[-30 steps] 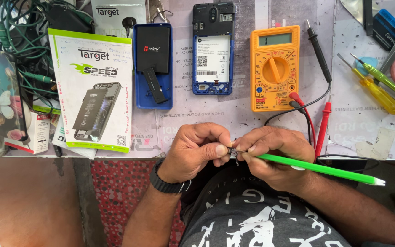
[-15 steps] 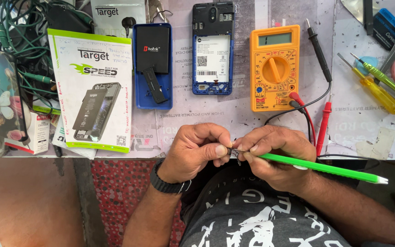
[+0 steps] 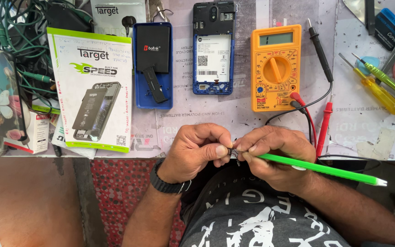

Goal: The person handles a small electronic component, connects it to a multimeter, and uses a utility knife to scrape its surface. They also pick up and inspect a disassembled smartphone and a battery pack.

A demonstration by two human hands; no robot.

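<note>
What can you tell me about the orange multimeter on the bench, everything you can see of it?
The orange multimeter lies flat, face up, on the paper-covered bench, beside the opened blue phone. It looks like a plastic case with a grey display window at the top, blank as far as shows, and a round orange selector dial below it. A red lead and a black lead plug into its lower right corner. Neither hand touches it.

This is a phone repair workshop — the counter [image 3: 252, 121] carries an orange multimeter [image 3: 275, 67] with red and black probes, a blue phone [image 3: 213, 48] with its back off, and screwdrivers [image 3: 380, 89]. A boxed phone battery [image 3: 90, 89] and tangled green cables [image 3: 19, 41] lie at the side — the clutter of a working repair bench.
</note>
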